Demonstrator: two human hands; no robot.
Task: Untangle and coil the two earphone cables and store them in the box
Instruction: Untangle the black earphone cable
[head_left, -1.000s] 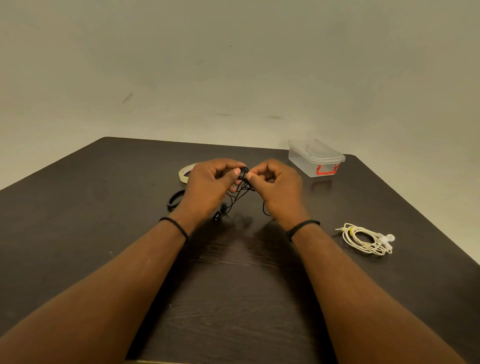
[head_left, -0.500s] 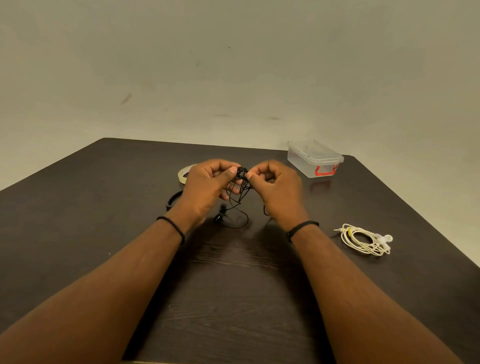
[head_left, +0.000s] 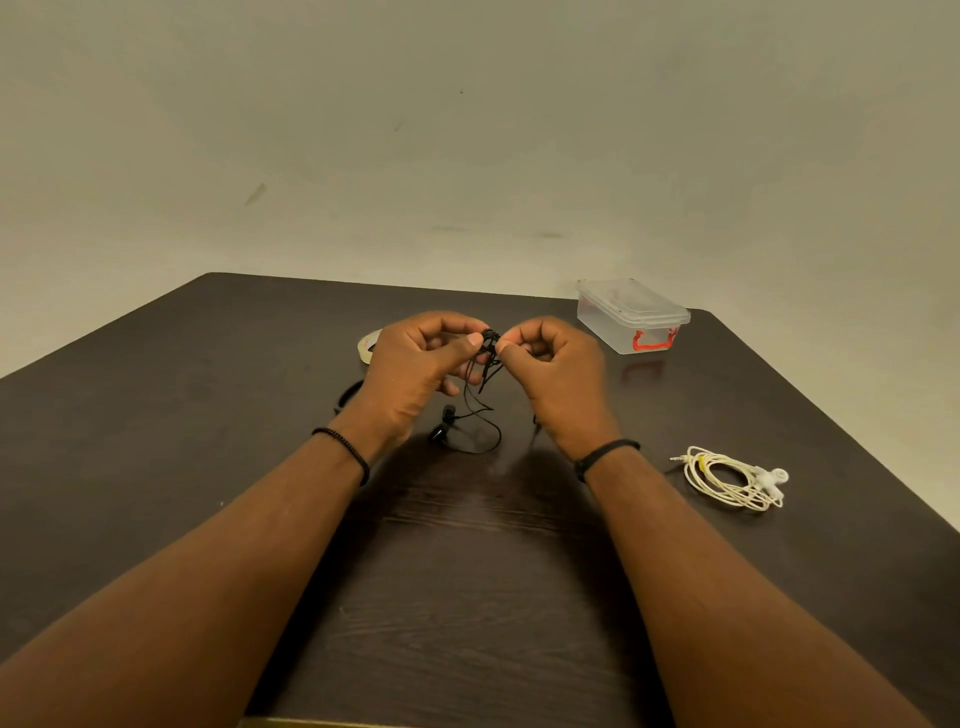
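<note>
1. The left hand (head_left: 415, 364) and the right hand (head_left: 556, 369) are raised just above the middle of the table (head_left: 156, 415). Both pinch the black earphone cable (head_left: 485, 358) between thumb and forefinger, and the two pinch points nearly touch at a small knotted bundle.
2. Key relation: the bundle sits directly between the two grips, equally near each hand. The loose cable hangs down and toward the near side from there. Its long axis runs roughly vertical from the pinch to the tabletop, where it ends in a loop; the earbuds (head_left: 441, 423) lie on the table at the loop's left end, just below the left hand.
3. Judgement: the knot is not yet cleared. Working it loose likely needs the hands to part sideways, left and right, across the hanging axis.
4. The white earphone cable (head_left: 727, 478) lies on the right of the table, already coiled, well apart from the hands. Its oval coil runs left to right, plug at the left end, earbuds at the right.
5. The box (head_left: 631, 317) stands at the far right with its lid on; neither cable is inside it.
6. A tape roll (head_left: 366, 345) lies far left, partly hidden behind the left hand.
</note>
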